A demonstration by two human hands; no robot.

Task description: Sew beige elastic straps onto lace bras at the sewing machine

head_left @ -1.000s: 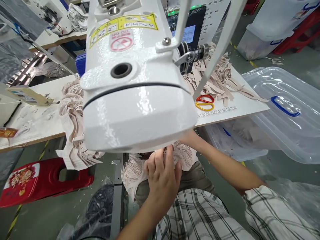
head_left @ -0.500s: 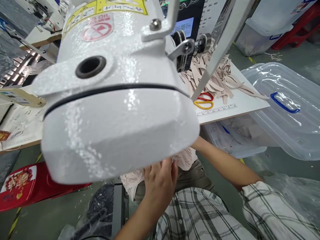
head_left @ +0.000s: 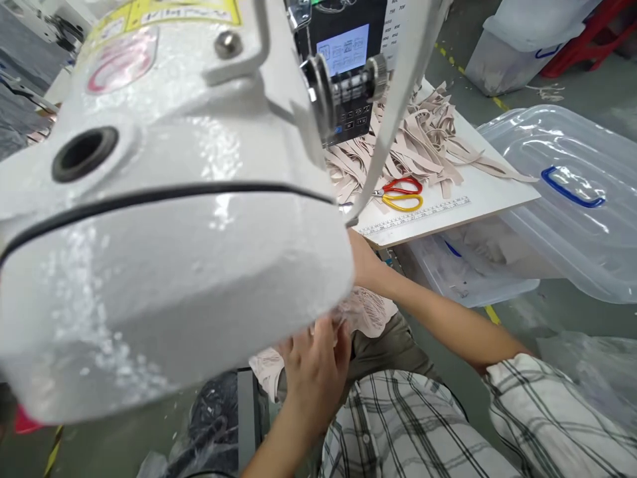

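Note:
My left hand (head_left: 318, 362) is at the front edge of the white sewing machine head (head_left: 174, 265), holding pale pink lace fabric (head_left: 371, 312). Its thumb and fingers close on the cloth, though the machine hides some fingertips. The lace hangs over my lap on both sides of this hand. Only the back and wrist of my right hand (head_left: 365, 262) show, reaching behind the machine head beside the table edge. Its fingers are hidden, and whatever they touch cannot be seen.
Scissors with red and yellow handles (head_left: 403, 194) and a ruler (head_left: 418, 216) lie on the white table (head_left: 507, 199). Pale fabric strips (head_left: 423, 136) are heaped behind them, near a control panel (head_left: 343, 60). A clear plastic lid (head_left: 572, 232) is at right.
My view has shifted, so the machine head appears further left and closer. More of my right wrist shows beside it. My left hand stays on the lace.

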